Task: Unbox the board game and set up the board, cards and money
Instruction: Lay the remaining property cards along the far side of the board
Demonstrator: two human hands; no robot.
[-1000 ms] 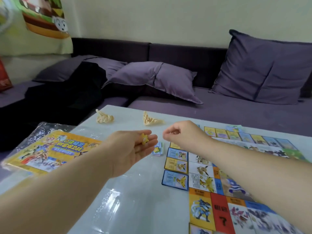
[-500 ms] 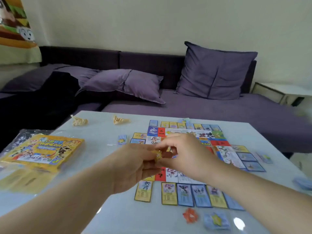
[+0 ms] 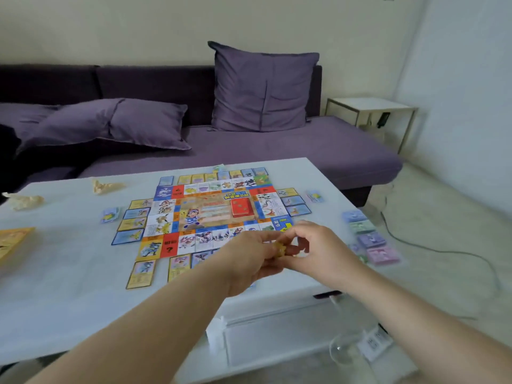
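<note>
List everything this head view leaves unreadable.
In the head view:
- small yellow game piece: mostly covered by the left hand and right hand pinching it; shape unclear.
- flat yellow game box: cut off by the left frame edge.
- print on the colourful square game board: too small and blurred.

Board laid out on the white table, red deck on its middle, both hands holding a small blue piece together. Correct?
No: the head view shows the piece held by the left hand and right hand is yellow, not blue. The board, white table and red deck are as stated.
</note>
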